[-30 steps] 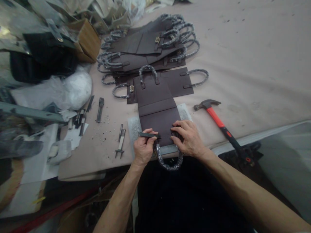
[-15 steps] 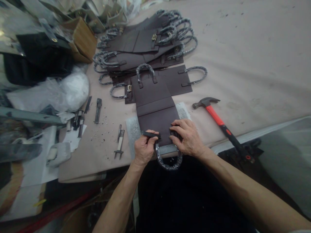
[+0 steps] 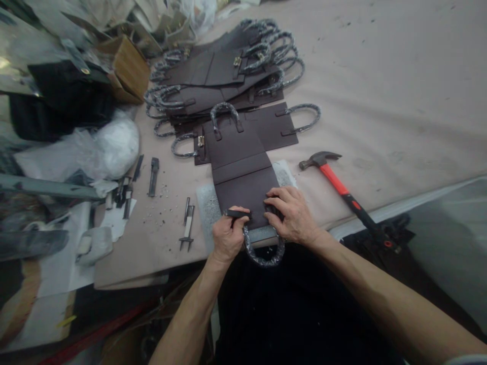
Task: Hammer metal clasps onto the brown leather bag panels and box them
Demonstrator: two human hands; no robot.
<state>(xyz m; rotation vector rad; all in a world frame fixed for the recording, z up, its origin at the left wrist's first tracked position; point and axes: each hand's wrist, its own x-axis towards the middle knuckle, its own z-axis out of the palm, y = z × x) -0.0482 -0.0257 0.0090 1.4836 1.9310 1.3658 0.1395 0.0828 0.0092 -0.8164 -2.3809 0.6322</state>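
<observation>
A dark brown leather bag panel (image 3: 243, 187) lies lengthwise in front of me, with a plastic-wrapped loop handle (image 3: 264, 262) hanging over the table's front edge. My left hand (image 3: 227, 234) is closed around a short dark bar-shaped tool (image 3: 236, 214), whose tip rests near the left foot of that handle. Across from it, my right hand (image 3: 292, 215) has curled fingers and thumb gripping the panel by the handle's right foot. What lies under those fingers is partly hidden. Beneath the panel sits a grey-white slab (image 3: 208, 208).
A claw hammer (image 3: 335, 177) with a red and black handle lies to the right. On the left are a forked tool (image 3: 186, 230), a dark metal punch (image 3: 153, 177) and scattered small bits. Stacked bag panels (image 3: 220, 66) lie behind, beside a cardboard box (image 3: 131, 66) and plastic wrap (image 3: 117, 137).
The camera view has shifted slightly. The bar in my left hand is tilted a little differently; both hands stay in place on the panel.
</observation>
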